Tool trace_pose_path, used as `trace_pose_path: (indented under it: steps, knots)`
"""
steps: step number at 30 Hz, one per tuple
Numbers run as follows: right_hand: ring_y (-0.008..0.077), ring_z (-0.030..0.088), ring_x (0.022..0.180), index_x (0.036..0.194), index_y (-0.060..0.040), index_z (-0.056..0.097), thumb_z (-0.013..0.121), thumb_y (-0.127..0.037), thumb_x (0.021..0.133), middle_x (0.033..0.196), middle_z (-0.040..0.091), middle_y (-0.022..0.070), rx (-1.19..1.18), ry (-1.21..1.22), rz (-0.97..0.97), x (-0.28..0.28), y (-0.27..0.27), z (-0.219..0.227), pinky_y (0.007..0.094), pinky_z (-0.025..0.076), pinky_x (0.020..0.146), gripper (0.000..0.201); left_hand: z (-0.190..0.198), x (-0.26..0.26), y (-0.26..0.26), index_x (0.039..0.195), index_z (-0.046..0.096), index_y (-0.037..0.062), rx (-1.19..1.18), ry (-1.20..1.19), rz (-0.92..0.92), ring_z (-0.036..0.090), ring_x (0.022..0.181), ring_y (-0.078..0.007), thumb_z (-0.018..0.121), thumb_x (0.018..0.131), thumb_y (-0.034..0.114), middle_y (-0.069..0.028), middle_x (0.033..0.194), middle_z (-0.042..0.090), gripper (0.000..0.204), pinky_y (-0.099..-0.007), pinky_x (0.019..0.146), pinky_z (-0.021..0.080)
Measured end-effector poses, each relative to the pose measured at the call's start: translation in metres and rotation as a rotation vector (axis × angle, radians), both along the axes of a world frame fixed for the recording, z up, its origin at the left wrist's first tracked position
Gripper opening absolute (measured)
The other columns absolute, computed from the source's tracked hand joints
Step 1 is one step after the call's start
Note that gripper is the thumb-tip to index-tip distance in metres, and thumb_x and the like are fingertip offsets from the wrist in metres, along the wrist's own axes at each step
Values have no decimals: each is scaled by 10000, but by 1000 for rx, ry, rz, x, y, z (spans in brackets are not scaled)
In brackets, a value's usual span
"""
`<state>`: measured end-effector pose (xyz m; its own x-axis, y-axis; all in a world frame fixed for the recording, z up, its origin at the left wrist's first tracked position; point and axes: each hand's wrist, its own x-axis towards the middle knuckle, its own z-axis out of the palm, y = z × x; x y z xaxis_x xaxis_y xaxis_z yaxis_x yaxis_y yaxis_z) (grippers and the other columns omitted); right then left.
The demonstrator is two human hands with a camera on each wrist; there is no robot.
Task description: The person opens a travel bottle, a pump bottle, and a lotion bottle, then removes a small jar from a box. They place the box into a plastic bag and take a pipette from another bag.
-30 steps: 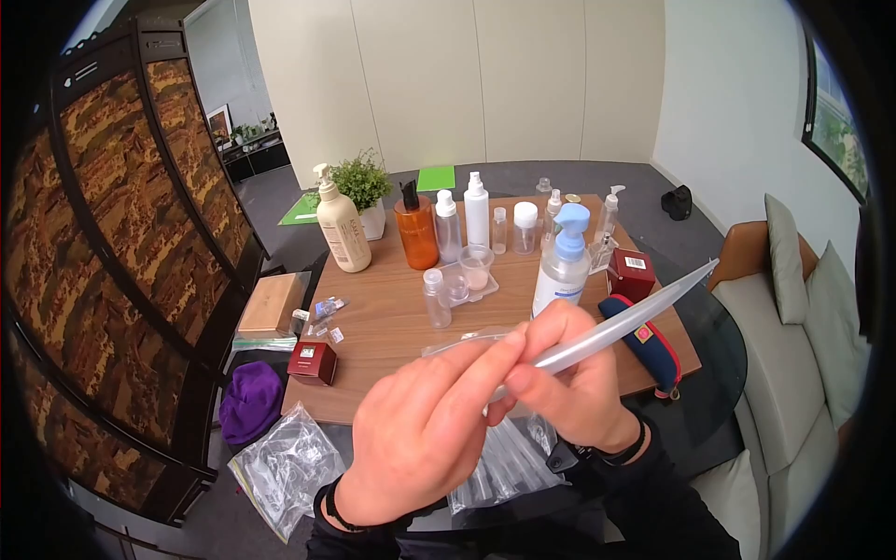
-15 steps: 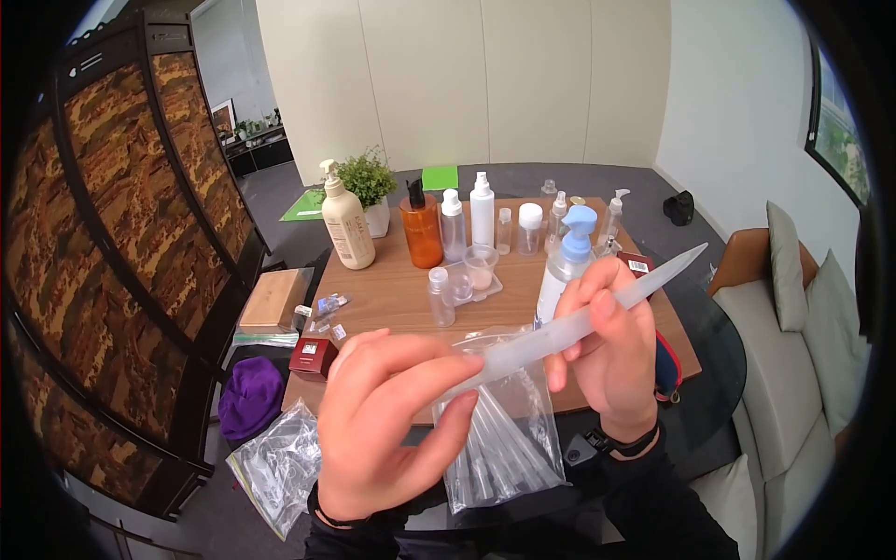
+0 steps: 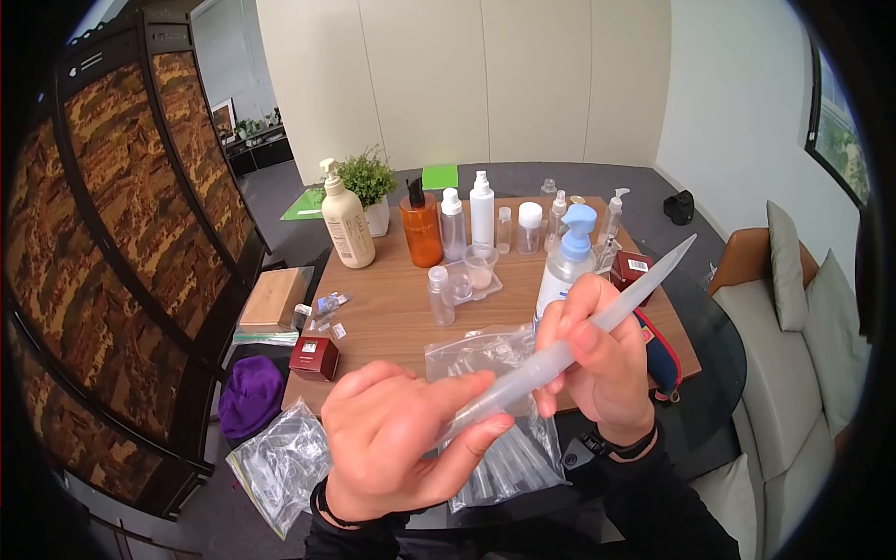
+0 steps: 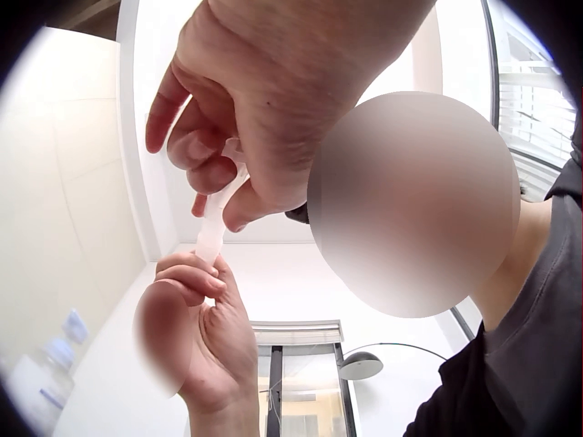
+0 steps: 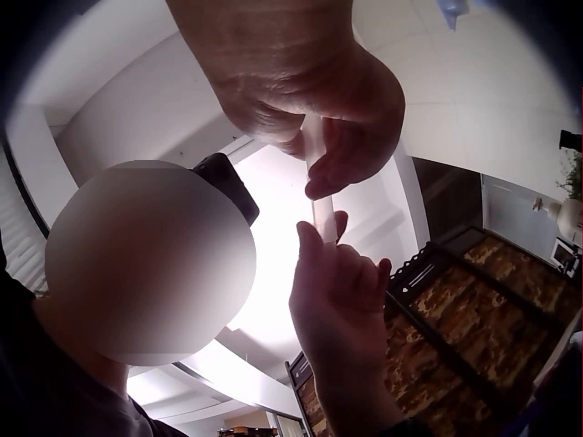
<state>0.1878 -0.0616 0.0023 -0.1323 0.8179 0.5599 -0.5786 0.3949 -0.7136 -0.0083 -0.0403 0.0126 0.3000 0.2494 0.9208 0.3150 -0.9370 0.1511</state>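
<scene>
A long translucent white plastic tube point(image 3: 523, 381), tapering to a point at the upper right, is held slantwise above the table's near edge. My left hand point(image 3: 392, 439) grips its wide lower end between thumb and index finger. Farther up, the thumb and fingers of my right hand point(image 3: 607, 369) pinch the middle, and the pointed end sticks out beyond them. In the left wrist view a short stretch of the tube point(image 4: 210, 232) shows between both hands. Under the hands lies a clear zip bag point(image 3: 509, 471) with several long clear tubes inside, partly hidden.
A blue-topped pump bottle point(image 3: 563, 271) stands just behind my right hand. Farther back are an amber bottle point(image 3: 421, 233), a cream pump bottle point(image 3: 347, 229) and several small clear containers. Dark red boxes point(image 3: 315, 358) and a navy pouch point(image 3: 665, 359) flank the hands.
My hands were close together around the tube and have moved apart along it. The left hand now wraps more around the wide end. The zip bag below shows more.
</scene>
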Motion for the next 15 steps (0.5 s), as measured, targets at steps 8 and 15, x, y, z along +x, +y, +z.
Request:
trace_pose_path:
  steps: [8, 15]
  knots:
    - [153, 598, 735, 985, -9, 447, 598, -50, 901, 908, 565, 140, 173, -112, -69, -5, -11, 0, 297, 499, 672, 178, -2, -4, 5, 715, 650, 52, -162, -55, -107, 483, 442, -200, 655, 798, 71, -27, 569, 570, 85, -323, 475, 360]
    - [154, 599, 693, 1020, 3, 474, 613, -41, 878, 880, 566, 134, 114, -110, -146, -3, -8, 2, 283, 506, 635, 203, 1, -6, 6, 781, 673, 59, -146, -30, -109, 504, 471, -195, 763, 750, 159, -25, 610, 597, 138, -315, 496, 369]
